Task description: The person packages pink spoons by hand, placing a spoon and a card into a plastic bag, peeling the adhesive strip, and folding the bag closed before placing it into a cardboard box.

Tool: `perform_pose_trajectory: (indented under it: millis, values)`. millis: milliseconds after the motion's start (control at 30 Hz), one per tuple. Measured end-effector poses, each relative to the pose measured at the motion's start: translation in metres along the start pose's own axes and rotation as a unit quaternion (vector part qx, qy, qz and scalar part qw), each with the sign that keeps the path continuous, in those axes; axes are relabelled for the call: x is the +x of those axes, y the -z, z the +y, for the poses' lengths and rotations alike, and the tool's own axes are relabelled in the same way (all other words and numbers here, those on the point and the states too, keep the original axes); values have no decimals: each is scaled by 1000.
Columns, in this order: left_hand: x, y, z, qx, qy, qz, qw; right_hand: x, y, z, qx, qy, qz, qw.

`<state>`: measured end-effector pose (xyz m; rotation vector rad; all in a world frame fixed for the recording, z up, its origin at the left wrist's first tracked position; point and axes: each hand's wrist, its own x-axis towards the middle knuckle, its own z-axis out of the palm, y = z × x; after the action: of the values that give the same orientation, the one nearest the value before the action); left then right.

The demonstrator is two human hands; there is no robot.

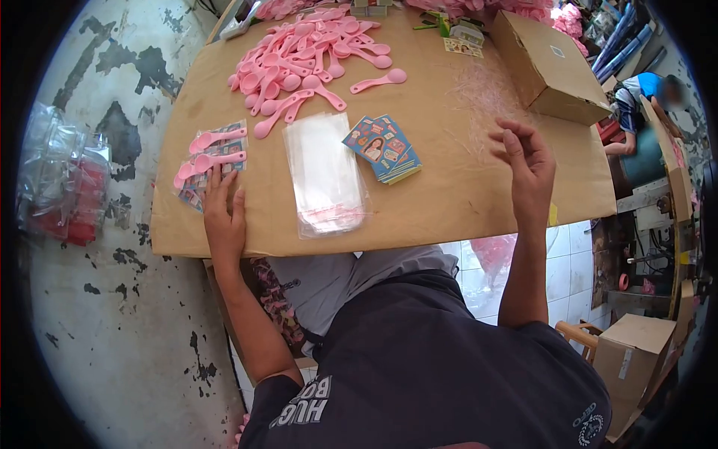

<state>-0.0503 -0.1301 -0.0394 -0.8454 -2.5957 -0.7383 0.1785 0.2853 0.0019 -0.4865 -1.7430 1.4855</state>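
My left hand [224, 208] lies flat at the table's left, fingers stretched out, fingertips touching a small stack of pink spoons [218, 159] with blue printed cards in clear bags. My right hand [529, 168] is raised over the right side, its fingers loosely curled and apart, with nothing visible in them. Thin clear plastic strips [482, 90] lie just beyond it. Between my hands sit a pile of clear plastic bags [321, 172] and a stack of blue printed cards [385, 148]. A large heap of loose pink spoons [299, 60] covers the far left.
One pink spoon [379, 80] lies apart from the heap. A cardboard box [550, 63] stands at the back right, near a printed card strip [464, 48]. Another person [639, 105] is beyond the right edge. A peeling wall [127, 299] borders the left, with plastic bags hanging there.
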Motion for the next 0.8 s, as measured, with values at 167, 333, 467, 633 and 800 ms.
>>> perform_pose_trajectory:
  millis: [167,333,467,633,800]
  values:
    - [-1,1,2,-12,24,-1,1000,0,-3,3,-199,152,33,968]
    - [0,1,0,-6,28,3,1000,-7,-5,4,-261,41,-4,964]
    - [-1,1,1,9,23,5,1000,-16,-24,-8,-288,70,-14,955]
    - [-3,-1,-4,7,25,18,999,-27,-37,-15,-335,127,-33,933]
    - [-5,-2,-4,4,22,21,1000,-39,-53,-33,-343,90,-46,934]
